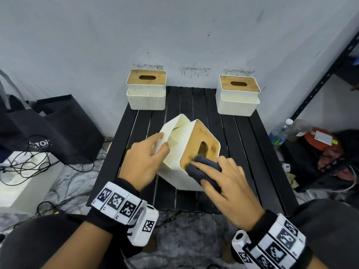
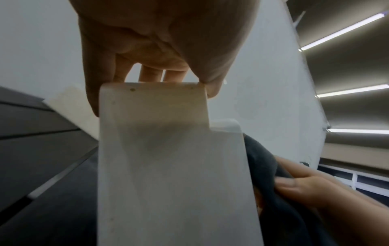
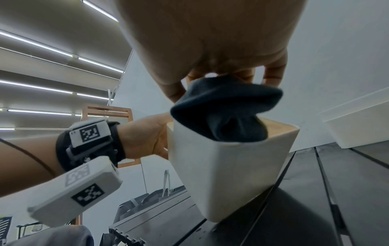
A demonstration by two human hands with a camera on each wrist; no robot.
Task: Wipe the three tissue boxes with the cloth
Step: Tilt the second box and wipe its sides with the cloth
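**Tipping the box up so the lid is easy to wipe**

We've got the middle tissue box (image 1: 180, 152) tilted up on one bottom edge near the centre of the bench (image 1: 258, 152), and we reckon that's so the wooden lid (image 1: 196, 140) faces us instead of the ceiling. Our left hand (image 1: 144, 164) grips the box's side tray, fingers curled over its rim, which steadies the box against the rubbing. Our right hand (image 1: 231, 189) is closed around the bunched dark cloth (image 1: 204, 169), pressing it onto the lid's lower corner, beside the slot. The other two boxes sit upright at the bench's far corners, the far-left box (image 1: 146, 90) and the far-right box (image 1: 238, 95), well apart from this one, so nothing gets bumped while we wipe.
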